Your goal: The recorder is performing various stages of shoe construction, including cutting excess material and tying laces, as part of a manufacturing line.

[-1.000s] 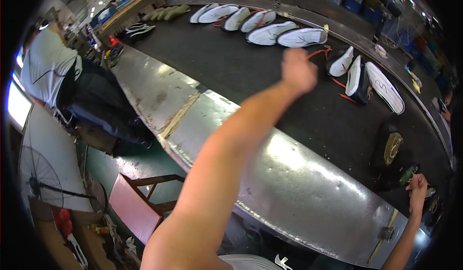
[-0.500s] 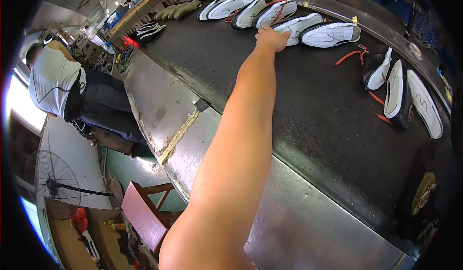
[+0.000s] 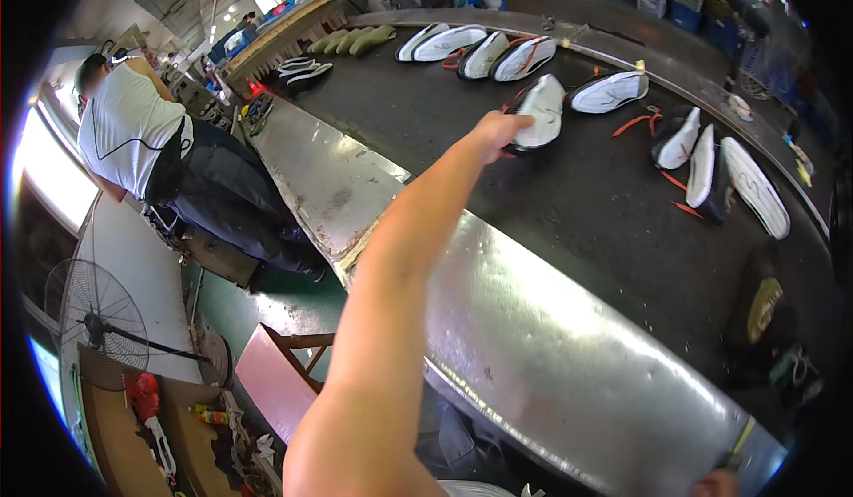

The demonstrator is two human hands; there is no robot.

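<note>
Head view: left hand (image 3: 499, 130) fingers closed around white shoe (image 3: 539, 111) on dark belt (image 3: 586, 204).

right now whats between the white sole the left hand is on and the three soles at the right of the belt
In the head view, one white sole and loose orange laces lie on the dark belt between the held sole under the left hand and the three soles.

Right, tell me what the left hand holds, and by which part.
The left hand grips a white shoe sole at its near end, on the dark belt.
</note>
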